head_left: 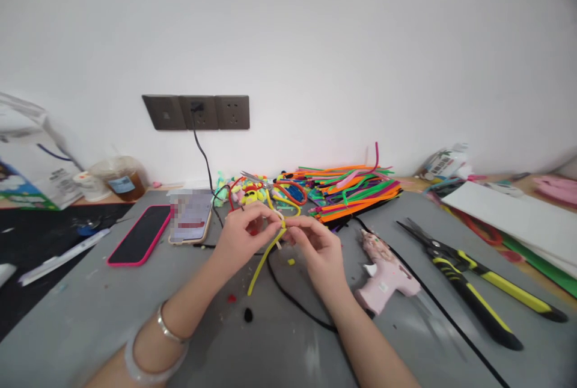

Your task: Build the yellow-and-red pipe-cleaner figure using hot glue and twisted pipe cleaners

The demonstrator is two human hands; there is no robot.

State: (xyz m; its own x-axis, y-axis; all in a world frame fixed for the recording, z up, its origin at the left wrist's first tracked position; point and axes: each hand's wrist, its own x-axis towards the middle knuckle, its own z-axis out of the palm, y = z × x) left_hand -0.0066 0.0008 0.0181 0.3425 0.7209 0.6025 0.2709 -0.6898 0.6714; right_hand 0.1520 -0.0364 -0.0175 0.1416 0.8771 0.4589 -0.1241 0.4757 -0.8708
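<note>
A yellow pipe cleaner [262, 266] is pinched between my two hands, its long free end hanging down to the left. My left hand [247, 233] closes thumb and forefinger on it near its upper part. Fingertips of my right hand [318, 243] are pressed together against the same spot, just to the right. A small pale piece shows between the fingers, too small to name. Below my hands lie a black oval bit [248, 315], a red scrap [231, 298] and a yellow scrap [291, 261] on the grey table [189, 316].
A pink glue gun [383, 280] and long-nose pliers [460, 280] with black-yellow handles lie at the right. Behind are bundled coloured pipe cleaners [356, 192] and small yellow figures [252, 195]. Two phones, one a pink-cased phone [140, 236], lie left. A black cable [297, 304] crosses the table.
</note>
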